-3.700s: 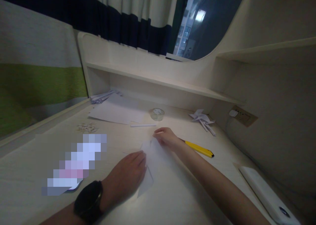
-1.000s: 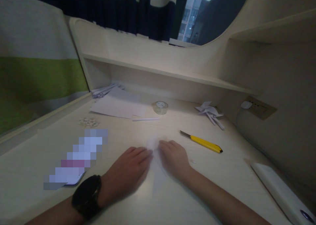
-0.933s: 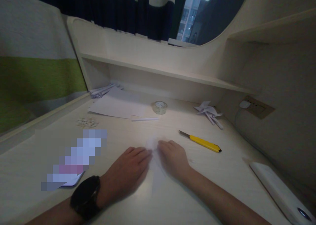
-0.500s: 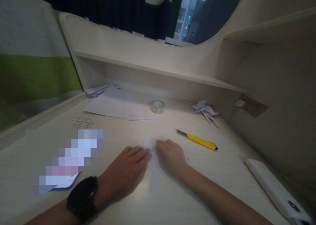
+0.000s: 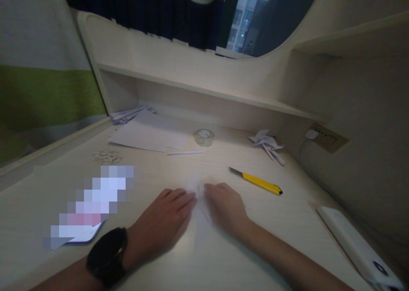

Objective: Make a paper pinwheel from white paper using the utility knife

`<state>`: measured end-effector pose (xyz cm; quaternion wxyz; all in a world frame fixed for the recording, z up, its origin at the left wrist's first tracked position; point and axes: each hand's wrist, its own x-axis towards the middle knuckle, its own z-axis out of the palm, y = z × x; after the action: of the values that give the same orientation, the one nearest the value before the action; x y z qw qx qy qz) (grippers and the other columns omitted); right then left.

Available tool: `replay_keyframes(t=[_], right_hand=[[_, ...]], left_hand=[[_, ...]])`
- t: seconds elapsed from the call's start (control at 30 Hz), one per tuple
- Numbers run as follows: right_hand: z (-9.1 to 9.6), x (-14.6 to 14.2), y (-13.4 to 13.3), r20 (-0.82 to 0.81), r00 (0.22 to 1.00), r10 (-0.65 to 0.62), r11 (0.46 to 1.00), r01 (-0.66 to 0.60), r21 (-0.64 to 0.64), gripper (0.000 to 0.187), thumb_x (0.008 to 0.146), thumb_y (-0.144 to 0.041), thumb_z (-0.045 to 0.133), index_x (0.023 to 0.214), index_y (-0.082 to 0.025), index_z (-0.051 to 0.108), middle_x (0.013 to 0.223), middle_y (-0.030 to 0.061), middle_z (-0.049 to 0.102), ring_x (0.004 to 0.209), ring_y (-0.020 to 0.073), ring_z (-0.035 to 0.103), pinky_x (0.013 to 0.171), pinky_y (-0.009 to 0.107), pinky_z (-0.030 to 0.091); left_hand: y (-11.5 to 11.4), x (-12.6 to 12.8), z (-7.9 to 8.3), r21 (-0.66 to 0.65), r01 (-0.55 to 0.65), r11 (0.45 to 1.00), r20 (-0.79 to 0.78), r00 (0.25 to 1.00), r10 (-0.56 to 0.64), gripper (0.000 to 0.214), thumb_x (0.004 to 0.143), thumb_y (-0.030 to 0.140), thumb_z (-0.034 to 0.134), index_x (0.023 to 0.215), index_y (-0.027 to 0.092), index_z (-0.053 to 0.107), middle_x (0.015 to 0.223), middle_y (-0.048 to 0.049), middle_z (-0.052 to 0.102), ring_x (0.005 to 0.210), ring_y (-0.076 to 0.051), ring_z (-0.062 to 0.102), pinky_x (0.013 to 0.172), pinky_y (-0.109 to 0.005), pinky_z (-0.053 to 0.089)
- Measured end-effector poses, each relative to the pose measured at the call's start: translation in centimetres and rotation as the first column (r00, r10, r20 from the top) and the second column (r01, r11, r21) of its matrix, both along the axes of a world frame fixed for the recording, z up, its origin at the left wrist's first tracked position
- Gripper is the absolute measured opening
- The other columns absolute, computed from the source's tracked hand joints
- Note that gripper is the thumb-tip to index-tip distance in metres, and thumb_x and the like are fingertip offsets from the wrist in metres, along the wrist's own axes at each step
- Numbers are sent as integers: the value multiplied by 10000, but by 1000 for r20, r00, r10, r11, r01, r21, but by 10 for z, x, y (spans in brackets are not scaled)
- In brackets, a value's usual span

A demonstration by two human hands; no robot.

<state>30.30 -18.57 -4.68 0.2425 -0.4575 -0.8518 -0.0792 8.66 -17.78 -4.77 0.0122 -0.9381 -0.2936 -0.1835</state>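
Observation:
Between my two hands a small folded piece of white paper lies on the desk, faint and partly hidden. My left hand, with a black watch on its wrist, rests palm down with its fingers closed at the paper's left side. Curled fingers of my right hand grip the paper's right side, slightly blurred; their tips are hidden. A yellow utility knife with its blade out lies to the right of my right hand.
Beyond my hands are a thin rolled paper stick, a roll of clear tape and white sheets. A paper pinwheel sits at the back right. A blurred-out phone lies left; a white device lies right.
My right hand has shifted slightly right and toward me along the paper. My left hand stays about where it was. The camera view has shifted a little.

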Motion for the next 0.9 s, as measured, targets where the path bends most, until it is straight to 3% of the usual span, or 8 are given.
replay_keyframes(t=[0.1,0.27,0.57,0.77,0.9], right_hand=[[1,-2,-9,91,996,10,1000,-9,-11,250,824,-69,490,985,-179,647,1160,64,651,894,220,545,821,363,465],[3,-4,-16,107,994,-27,999,30,-22,276,797,-53,505,981,-192,657,1197,56,634,969,251,493,819,406,429],[11,-6,-15,156,988,0,992,20,-127,207,809,-82,523,917,-203,652,1200,19,632,980,248,483,780,395,408],[16,-4,-9,186,981,57,992,-34,-123,240,823,-86,512,982,-196,655,1230,43,612,1220,289,392,943,445,364],[18,0,-5,228,967,111,984,-74,-163,264,832,-98,509,1049,-182,636,1255,68,590,1237,265,413,1009,441,345]], left_hand=[[0,0,1,-12,4,1000,-2,1000,-4,343,913,189,420,1239,198,525,1221,-63,591,1089,-239,503,905,-427,373],[0,0,2,-14,9,1000,9,1000,-8,354,911,194,418,1252,194,516,1223,-66,586,1099,-242,495,911,-431,374],[0,0,-1,-20,12,1000,25,1000,-11,342,920,193,407,1244,193,518,1227,-66,579,1113,-244,486,914,-432,370],[1,1,-1,-15,16,1000,39,999,-16,358,914,191,393,1249,194,516,1202,-69,589,1087,-244,495,900,-433,377],[1,0,-2,-5,14,1000,23,1000,-14,359,912,193,391,1245,186,522,1205,-70,593,1090,-244,495,902,-434,376]])
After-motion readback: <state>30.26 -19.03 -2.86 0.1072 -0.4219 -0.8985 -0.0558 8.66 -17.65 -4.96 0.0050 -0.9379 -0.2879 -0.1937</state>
